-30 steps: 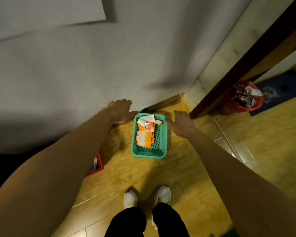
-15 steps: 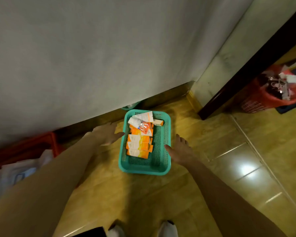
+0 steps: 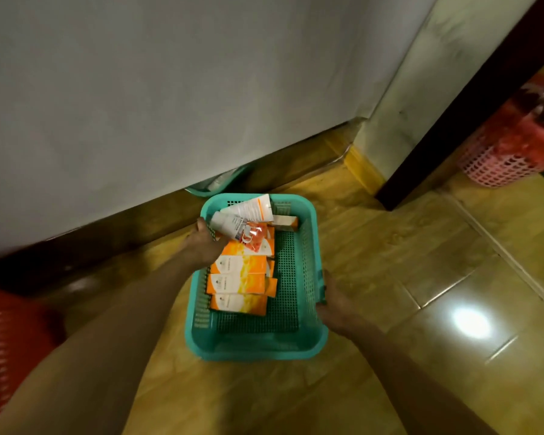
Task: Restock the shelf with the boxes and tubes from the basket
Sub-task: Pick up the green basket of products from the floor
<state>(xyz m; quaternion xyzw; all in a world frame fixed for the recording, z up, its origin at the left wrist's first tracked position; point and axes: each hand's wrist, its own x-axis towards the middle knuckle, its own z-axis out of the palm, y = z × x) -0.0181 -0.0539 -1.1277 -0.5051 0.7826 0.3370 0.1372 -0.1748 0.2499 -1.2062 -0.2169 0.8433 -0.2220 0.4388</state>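
Two bare forearms reaching in from 7 and 5 o'clock. At 4 o'clock of centre, right hand (image 3: 335,304) on the right rim of the teal basket (image 3: 311,348), fingers seemingly hooked over the edge, though too blurred to be sure. At 9 o'clock of the load, left hand (image 3: 205,244) curled over the left rim, thumb up by the tubes. Basket on the glossy yellow floor (image 3: 405,252), rigid perforated plastic with rounded corners. Inside, flat orange-and-white boxes (image 3: 237,282) in an overlapping row, cardboard, crisp-edged; at 12 o'clock, soft white tubes (image 3: 248,210) and a crinkly orange sachet (image 3: 254,238). Probably barely begun: basket full, no shelf in view, all stock left to place. Beyond, grey wall (image 3: 170,89); at 2 o'clock, a pink lattice bin (image 3: 496,164).
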